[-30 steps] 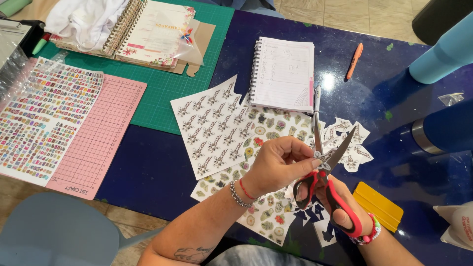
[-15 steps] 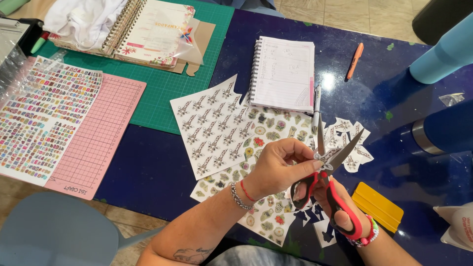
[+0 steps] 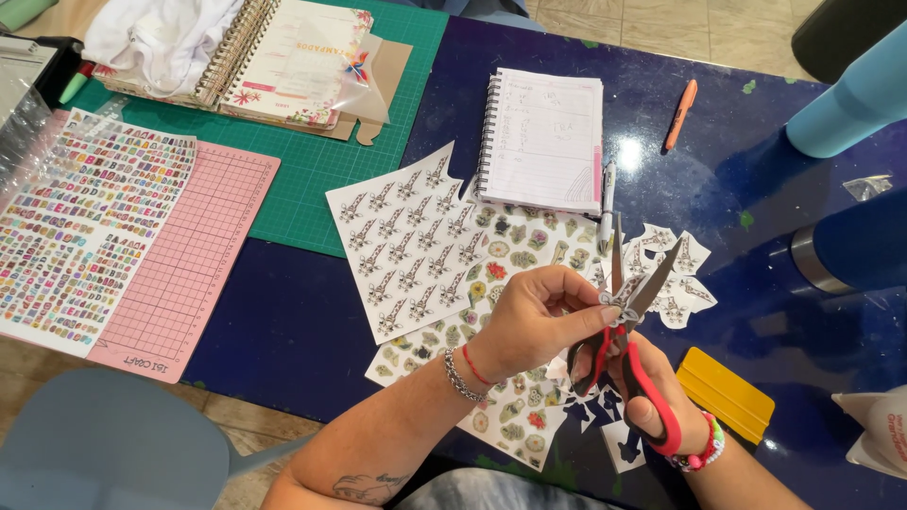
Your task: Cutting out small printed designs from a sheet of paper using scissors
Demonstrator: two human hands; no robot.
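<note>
Right hand (image 3: 661, 401) grips red-handled scissors (image 3: 628, 312), blades open, pointing away; left hand (image 3: 534, 316) pinches a small cutout (image 3: 607, 298) between them.

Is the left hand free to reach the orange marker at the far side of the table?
Probably not at once: the left hand is pinching a small paper piece at the open scissors. The orange marker lies uncovered beyond the notebook.

Dark blue table (image 3: 283, 321): green cutting mat (image 3: 312, 170), pink mat (image 3: 189, 274), spiral notebook (image 3: 543, 137), sticker sheets (image 3: 406, 246), orange marker (image 3: 679, 113).
</note>
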